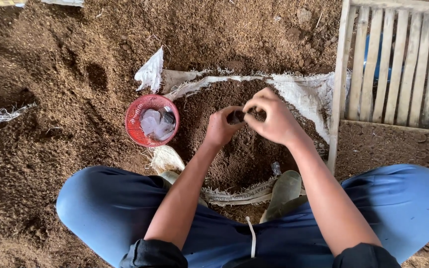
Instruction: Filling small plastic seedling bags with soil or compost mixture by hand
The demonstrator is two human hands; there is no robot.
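My left hand (220, 128) and my right hand (272, 118) meet above an open white woven sack (308, 94) filled with brown soil (244, 154). Between the fingertips of both hands sits a small dark object (236, 117), perhaps a small bag stuffed with soil; what it is cannot be told. My left fingers are curled around it, and my right thumb and fingers pinch it from the right side.
A red mesh basket (136, 124) with clear plastic bags inside stands left of the sack. A pale wooden slatted frame (393, 64) lies at the right. My blue-trousered knees and green boots (285, 191) flank the sack. Loose brown soil covers the ground.
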